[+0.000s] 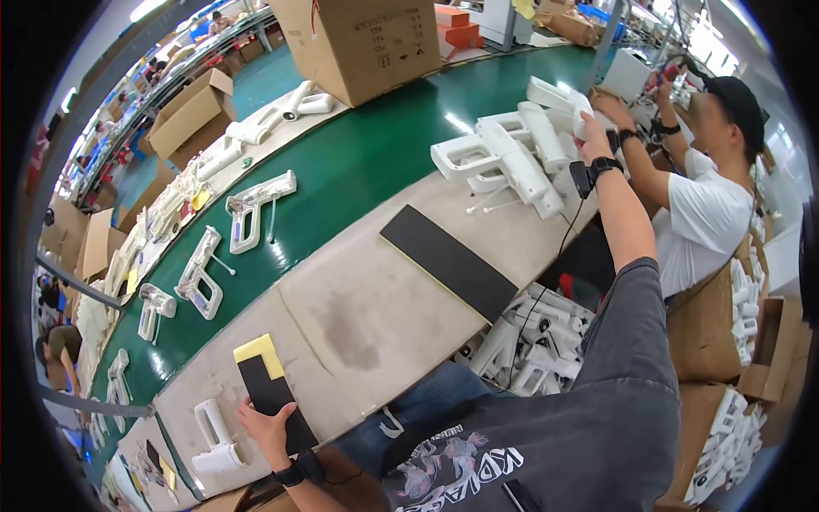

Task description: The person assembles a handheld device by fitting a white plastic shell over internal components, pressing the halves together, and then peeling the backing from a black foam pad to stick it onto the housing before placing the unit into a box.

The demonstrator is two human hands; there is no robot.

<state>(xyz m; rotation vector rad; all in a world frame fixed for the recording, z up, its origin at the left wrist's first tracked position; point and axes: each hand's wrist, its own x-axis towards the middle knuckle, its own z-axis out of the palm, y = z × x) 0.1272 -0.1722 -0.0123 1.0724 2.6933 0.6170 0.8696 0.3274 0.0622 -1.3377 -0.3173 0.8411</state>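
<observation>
My left hand (269, 431) grips a black strip (271, 388) lying near the table's front edge, thumb across its top and fingers at its left side. A yellow piece (260, 352) shows at the strip's far end. Left of that hand lies a white plastic handle part (217, 437). Stretched out to the far right, my right hand (597, 141) is closed on a white gun-shaped housing (556, 96) above a pile of similar white housings (512, 162). Part of its grip is hidden behind my fingers.
A second black strip (448, 260) lies mid-table. Beyond runs a green conveyor belt (333, 179) carrying half-open white housings (256, 209). A large carton (363, 51) stands behind it. Right, a co-worker (712, 188) in white reaches close to my right hand. Below the table edge sits a bin of white parts (542, 341).
</observation>
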